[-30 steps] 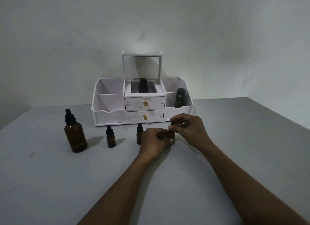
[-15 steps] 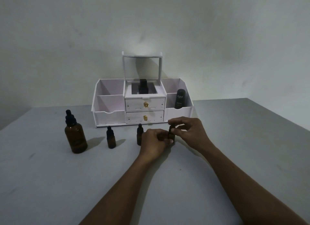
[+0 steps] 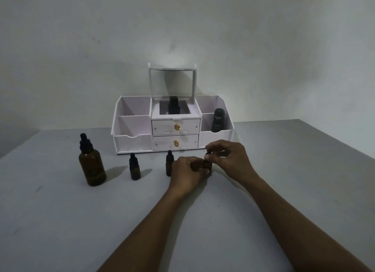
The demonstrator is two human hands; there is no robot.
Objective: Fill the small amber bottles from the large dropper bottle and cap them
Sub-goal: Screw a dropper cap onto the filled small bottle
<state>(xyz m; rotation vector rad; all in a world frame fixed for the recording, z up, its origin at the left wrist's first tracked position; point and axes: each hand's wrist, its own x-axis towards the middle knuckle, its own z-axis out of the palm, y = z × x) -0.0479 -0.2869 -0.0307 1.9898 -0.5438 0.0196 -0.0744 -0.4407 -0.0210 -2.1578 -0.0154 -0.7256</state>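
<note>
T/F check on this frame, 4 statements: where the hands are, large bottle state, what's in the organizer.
1. Both hands are on the rightmost small bottle. True: left hand grips its body, right hand pinches its top.
2. The large dropper bottle lies tipped over. False: it stands upright, capped.
3. A dark Kahf container sits in the organizer's right compartment. True.
4. Both organizer drawers are pulled open. False: both are shut.

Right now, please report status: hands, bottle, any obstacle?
Left hand grips small amber bottle on table. Right hand pinches its cap. Nothing in the way.
</note>
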